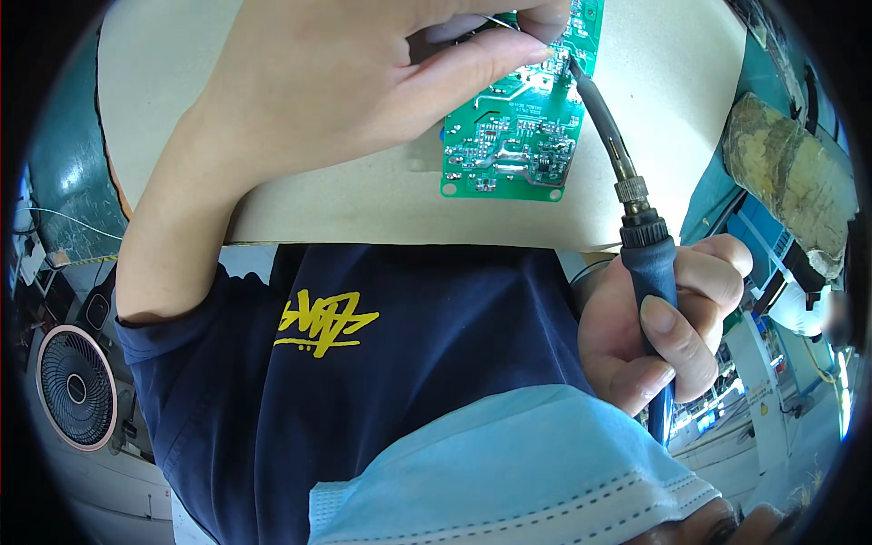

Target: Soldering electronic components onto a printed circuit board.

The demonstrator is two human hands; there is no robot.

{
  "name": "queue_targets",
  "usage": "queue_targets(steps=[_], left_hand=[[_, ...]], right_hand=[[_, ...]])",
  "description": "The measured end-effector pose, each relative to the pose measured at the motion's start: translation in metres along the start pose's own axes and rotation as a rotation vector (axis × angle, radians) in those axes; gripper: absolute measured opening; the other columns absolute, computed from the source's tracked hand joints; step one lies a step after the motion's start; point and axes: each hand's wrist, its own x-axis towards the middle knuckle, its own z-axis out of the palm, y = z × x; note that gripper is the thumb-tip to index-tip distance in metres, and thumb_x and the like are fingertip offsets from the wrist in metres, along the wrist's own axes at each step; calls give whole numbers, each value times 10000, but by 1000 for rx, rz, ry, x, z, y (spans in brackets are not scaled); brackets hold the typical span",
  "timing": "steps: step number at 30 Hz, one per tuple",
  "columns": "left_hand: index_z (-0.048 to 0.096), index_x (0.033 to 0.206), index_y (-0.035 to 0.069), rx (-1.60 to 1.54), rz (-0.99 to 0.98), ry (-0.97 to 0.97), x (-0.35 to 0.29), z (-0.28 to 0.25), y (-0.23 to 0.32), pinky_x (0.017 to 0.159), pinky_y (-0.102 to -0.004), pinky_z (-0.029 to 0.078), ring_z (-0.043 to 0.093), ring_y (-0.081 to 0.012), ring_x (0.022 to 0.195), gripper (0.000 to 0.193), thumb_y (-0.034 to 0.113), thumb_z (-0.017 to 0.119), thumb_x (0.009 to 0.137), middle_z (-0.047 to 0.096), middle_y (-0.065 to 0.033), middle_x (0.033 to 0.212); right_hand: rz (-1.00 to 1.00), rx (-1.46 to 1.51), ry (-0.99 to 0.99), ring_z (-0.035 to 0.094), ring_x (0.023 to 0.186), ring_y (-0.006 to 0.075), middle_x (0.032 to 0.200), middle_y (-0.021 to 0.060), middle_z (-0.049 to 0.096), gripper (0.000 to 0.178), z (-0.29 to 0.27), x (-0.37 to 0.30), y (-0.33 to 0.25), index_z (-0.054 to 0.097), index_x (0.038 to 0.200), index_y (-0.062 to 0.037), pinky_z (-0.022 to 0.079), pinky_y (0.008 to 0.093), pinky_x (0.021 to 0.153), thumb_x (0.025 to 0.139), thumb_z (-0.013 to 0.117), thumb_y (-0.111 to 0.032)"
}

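A pale beige counter [381, 195] fills the middle under bright, even light. Left of it lies teal floor [68, 154], and further down that side stands a round pink-rimmed fan [75, 388]. Right of the counter rests a grimy yellowish block [788, 173].

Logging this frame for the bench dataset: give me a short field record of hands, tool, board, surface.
left hand: feeds thin solder wire at the board's top edge
right hand: grips blue-handled soldering iron
iron tip: on the board, beside the left fingertips
board: green circuit board, solder side up
surface: beige mat
nearby: small fan
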Motion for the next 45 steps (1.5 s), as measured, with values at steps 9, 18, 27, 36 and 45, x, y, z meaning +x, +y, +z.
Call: queue_targets(steps=[9, 18, 27, 36, 45], left_hand=[[727, 825, 94, -42, 14, 44, 0, 4, -1, 672, -301, 410, 500, -159, 603, 164, 12, 822, 720, 577, 20, 628], [727, 814, 94, -106, -74, 60, 6, 0, 8, 681, -308, 418, 501, -161, 596, 160, 10, 823, 716, 570, 21, 619], [726, 821, 78, 8, -31, -4, -5, 0, 0, 698, -311, 419, 500, -163, 592, 157, 3, 815, 716, 529, 18, 603], [692, 855, 36, 112, -84, -146, 3, -16, 9, 633, -270, 390, 453, -118, 544, 140, -40, 770, 766, 518, 8, 613], [614, 978, -43, 76, -102, 5, 17, -16, 10, 669, -228, 405, 516, -85, 754, 219, -105, 405, 960, 604, -46, 871]], right_hand=[[13, -1, -36, 429, 658, 204, 655, 67, 475, 367, -2, 1, -2, 634, 1047, -72, 286, 433, 680, 1045, 377, -334], [10, 39, 115, 421, 600, 196, 622, 74, 497, 396, -1, -1, 1, 641, 1060, -63, 283, 420, 677, 1023, 347, -326], [15, 132, 110, 454, 579, 216, 624, 92, 509, 425, -3, -6, 11, 636, 1099, -15, 288, 416, 650, 1006, 352, -317], [202, 256, 293, 616, 756, 308, 988, 168, 640, 486, -7, -38, 26, 543, 1318, 2, 487, 456, 775, 1081, 360, -381], [505, 308, 327, 651, 763, 277, 879, 165, 663, 480, -6, -36, 41, 452, 1428, 27, 528, 419, 741, 1103, 407, -324]])
